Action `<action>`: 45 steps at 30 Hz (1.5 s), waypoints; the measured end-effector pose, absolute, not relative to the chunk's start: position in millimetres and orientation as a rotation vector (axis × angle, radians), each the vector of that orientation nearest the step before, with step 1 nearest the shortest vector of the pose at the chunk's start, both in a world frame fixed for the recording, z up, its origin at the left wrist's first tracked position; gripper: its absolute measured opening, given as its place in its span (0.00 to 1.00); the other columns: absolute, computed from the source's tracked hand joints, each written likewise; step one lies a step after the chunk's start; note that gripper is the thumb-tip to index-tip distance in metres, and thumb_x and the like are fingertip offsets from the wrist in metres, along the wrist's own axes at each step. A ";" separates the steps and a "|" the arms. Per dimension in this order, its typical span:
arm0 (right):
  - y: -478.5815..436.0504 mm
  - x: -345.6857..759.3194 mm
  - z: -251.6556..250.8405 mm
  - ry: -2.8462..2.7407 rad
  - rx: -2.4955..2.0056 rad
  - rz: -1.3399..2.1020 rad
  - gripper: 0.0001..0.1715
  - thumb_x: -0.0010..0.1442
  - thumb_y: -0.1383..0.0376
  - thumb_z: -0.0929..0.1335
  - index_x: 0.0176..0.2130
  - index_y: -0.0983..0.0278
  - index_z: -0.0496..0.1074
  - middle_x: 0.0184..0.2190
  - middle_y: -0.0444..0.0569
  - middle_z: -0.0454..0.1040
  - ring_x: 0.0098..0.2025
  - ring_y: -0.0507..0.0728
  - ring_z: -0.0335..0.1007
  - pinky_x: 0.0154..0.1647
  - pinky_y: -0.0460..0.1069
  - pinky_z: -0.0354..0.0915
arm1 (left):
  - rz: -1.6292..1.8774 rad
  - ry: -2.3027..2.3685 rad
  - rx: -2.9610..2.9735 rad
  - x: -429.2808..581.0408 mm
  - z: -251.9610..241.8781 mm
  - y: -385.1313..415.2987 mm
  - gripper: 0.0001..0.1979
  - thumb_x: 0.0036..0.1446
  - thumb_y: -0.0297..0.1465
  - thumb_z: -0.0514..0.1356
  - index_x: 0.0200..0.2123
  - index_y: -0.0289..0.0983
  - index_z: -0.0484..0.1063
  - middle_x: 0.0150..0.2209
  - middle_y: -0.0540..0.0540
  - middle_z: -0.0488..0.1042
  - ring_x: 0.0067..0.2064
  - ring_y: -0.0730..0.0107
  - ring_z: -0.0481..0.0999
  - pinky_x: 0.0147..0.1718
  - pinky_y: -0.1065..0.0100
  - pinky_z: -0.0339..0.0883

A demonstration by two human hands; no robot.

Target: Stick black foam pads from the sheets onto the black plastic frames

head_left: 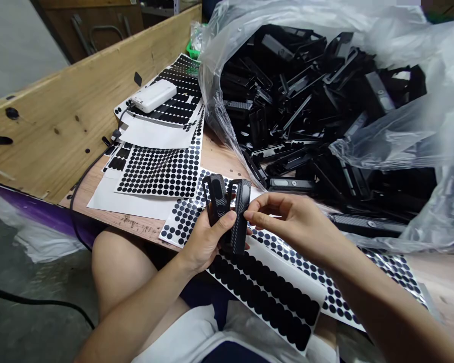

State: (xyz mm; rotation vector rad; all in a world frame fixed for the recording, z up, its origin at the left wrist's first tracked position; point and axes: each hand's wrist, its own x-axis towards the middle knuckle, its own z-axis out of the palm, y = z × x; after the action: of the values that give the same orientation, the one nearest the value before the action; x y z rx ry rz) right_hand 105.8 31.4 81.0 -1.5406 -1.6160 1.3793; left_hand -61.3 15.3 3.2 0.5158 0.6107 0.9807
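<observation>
My left hand [208, 237] is wrapped round two slim black plastic parts with a carbon-like texture. One black part [217, 194] leans to the left, and the other black part [242, 201] stands on the right. The fingertips of my right hand [283, 214] are pinched together against the right part's edge; whatever lies between them is hidden or too small to make out. Below the hands, a sheet of large black oval stickers [276, 282] lies across my lap and the table edge. Under it is a sheet of small round black stickers [348, 307].
A large clear plastic bag [219, 116] full of similar black parts [287, 116] fills the right back. At left are more sticker sheets [159, 171] with a white power bank [155, 96] on top, its black cable [83, 176] running off the edge. A wooden board [98, 85] walls the left side.
</observation>
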 end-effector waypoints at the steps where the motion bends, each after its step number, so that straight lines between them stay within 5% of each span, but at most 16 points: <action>1: 31.5 105.6 82.4 -1.623 -1.539 1.376 0.19 0.54 0.49 0.76 0.29 0.62 0.76 0.26 0.47 0.79 0.31 0.58 0.76 0.35 0.51 0.69 | 0.980 0.609 0.516 -61.2 3.3 15.3 0.29 0.53 0.45 0.72 0.49 0.35 0.68 0.43 0.40 0.81 0.36 0.61 0.84 0.25 0.69 0.79; 16: 31.9 102.1 68.1 -1.526 -1.404 1.174 0.20 0.55 0.52 0.77 0.33 0.60 0.67 0.27 0.43 0.75 0.27 0.55 0.74 0.29 0.51 0.70 | 1.001 0.638 0.525 -61.4 3.9 14.3 0.25 0.56 0.45 0.71 0.47 0.34 0.70 0.39 0.41 0.80 0.35 0.62 0.82 0.25 0.69 0.77; 20: 27.9 105.5 45.4 -1.640 -1.597 0.805 0.12 0.63 0.54 0.70 0.36 0.60 0.72 0.31 0.48 0.78 0.31 0.58 0.74 0.32 0.53 0.68 | 1.038 0.575 0.463 -64.5 2.2 17.2 0.23 0.60 0.45 0.67 0.47 0.31 0.75 0.44 0.38 0.80 0.33 0.69 0.79 0.24 0.72 0.75; 28: 9.4 97.2 15.3 -2.002 -1.618 0.624 0.08 0.64 0.59 0.70 0.36 0.58 0.79 0.29 0.49 0.79 0.35 0.63 0.76 0.35 0.55 0.67 | 1.100 0.520 0.226 -67.2 6.1 21.3 0.16 0.66 0.39 0.60 0.42 0.30 0.79 0.39 0.40 0.80 0.31 0.73 0.75 0.21 0.76 0.69; 33: 2.1 98.5 16.4 -2.067 -1.301 0.641 0.09 0.66 0.62 0.68 0.36 0.58 0.79 0.32 0.52 0.81 0.36 0.62 0.76 0.37 0.56 0.70 | 1.088 0.522 0.196 -66.7 1.9 21.2 0.20 0.68 0.42 0.58 0.43 0.29 0.80 0.31 0.44 0.77 0.32 0.71 0.76 0.34 0.72 0.75; 39: -1.4 100.3 27.6 -1.834 -1.322 0.825 0.06 0.62 0.63 0.72 0.32 0.57 0.78 0.29 0.47 0.80 0.33 0.59 0.76 0.38 0.56 0.71 | 1.157 0.506 0.190 -64.0 -1.8 21.5 0.18 0.68 0.40 0.59 0.41 0.30 0.81 0.40 0.44 0.80 0.34 0.75 0.78 0.50 0.68 0.74; 45: 17.5 119.5 63.5 -1.267 -1.372 1.217 0.14 0.52 0.52 0.79 0.30 0.57 0.79 0.30 0.46 0.76 0.33 0.57 0.74 0.37 0.54 0.74 | 1.081 0.528 0.324 -65.3 0.8 18.1 0.20 0.61 0.43 0.64 0.42 0.29 0.80 0.31 0.45 0.77 0.29 0.72 0.76 0.31 0.71 0.75</action>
State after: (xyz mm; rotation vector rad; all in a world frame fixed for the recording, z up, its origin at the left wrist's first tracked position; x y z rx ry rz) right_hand 119.5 17.5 63.5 -1.3721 -1.2672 1.2171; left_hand -65.3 18.1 0.8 0.3245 0.5280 1.0813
